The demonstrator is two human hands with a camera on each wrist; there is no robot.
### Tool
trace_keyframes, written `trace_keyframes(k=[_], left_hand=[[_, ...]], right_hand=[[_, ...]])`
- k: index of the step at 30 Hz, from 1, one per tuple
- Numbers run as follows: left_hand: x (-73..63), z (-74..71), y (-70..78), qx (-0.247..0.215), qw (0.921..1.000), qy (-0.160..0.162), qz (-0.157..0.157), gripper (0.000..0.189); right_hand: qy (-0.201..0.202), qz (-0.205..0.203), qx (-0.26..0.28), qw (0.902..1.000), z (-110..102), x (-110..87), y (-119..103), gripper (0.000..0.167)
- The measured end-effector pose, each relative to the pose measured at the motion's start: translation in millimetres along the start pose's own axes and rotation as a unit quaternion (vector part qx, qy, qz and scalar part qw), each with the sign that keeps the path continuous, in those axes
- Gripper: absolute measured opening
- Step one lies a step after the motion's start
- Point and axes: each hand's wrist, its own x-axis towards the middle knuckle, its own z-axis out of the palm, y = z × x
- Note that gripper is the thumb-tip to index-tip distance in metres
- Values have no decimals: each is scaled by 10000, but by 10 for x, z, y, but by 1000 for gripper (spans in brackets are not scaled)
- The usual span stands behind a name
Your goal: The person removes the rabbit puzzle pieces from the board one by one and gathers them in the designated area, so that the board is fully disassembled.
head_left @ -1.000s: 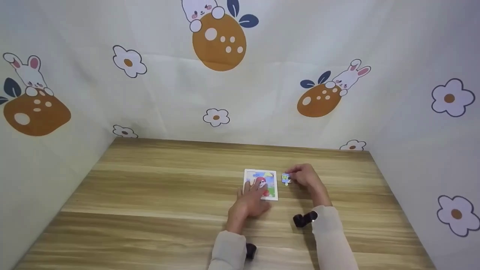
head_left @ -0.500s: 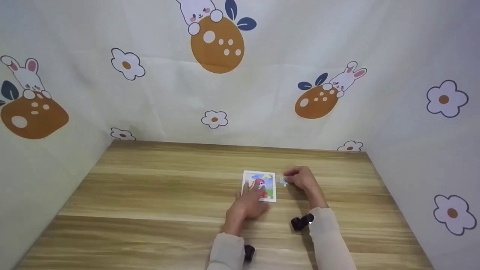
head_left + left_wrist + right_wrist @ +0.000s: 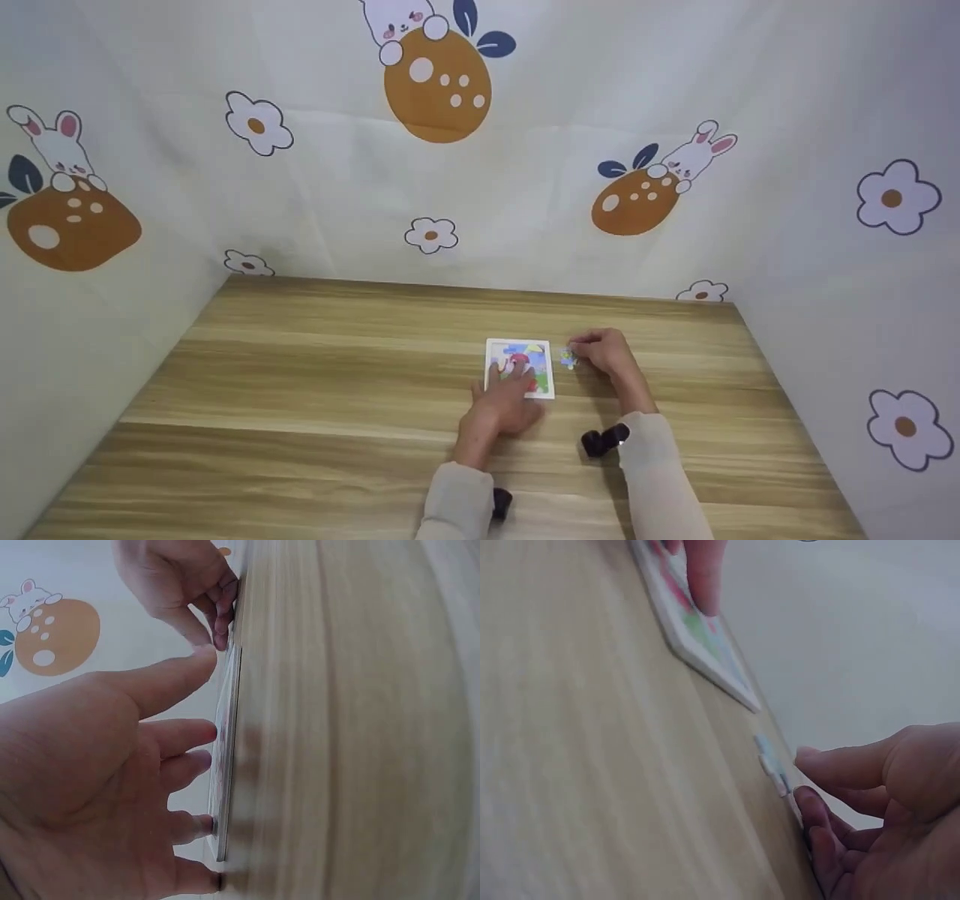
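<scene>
A small puzzle board (image 3: 553,375) with a white border and a colourful cartoon picture lies on the table. My left hand (image 3: 502,401) rests on its lower left part with the fingers spread, covering some of the picture. In the left wrist view, the fingertips (image 3: 202,823) touch down along the board's surface and edge. Just right of the board is a loose jigsaw puzzle piece (image 3: 568,358), blue with some yellow and a knob at its lower side. My right hand (image 3: 609,352) pinches its right edge between thumb and fingers, which hide part of it, as the right wrist view shows.
The wood-grain table (image 3: 300,390) is bounded by a pale curtain (image 3: 337,187) printed with rabbits, oranges and flowers at the back and both sides. Black wrist cameras (image 3: 604,441) stick out from both cuffs, close over the tabletop.
The puzzle piece has turned slightly at the right fingertips, staying beside the board. The left hand has kept its place on the board.
</scene>
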Motion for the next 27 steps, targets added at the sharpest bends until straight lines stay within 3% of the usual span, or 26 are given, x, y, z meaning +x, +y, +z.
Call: trace_keyframes(k=[8, 14, 18, 27], left_hand=[[20, 17, 18, 207, 9997, -82, 24, 66], [32, 21, 25, -100, 9999, -45, 21, 50], [15, -40, 20, -277, 9995, -116, 62, 49], [27, -72, 49, 91, 9996, -165, 205, 51]], right_hand=[[149, -90, 88, 9998, 33, -43, -155, 22], [-45, -258, 148, 9995, 93, -96, -259, 22], [-99, -375, 234, 9990, 133, -108, -278, 22], [-285, -730, 160, 9968, 233, -116, -286, 19]])
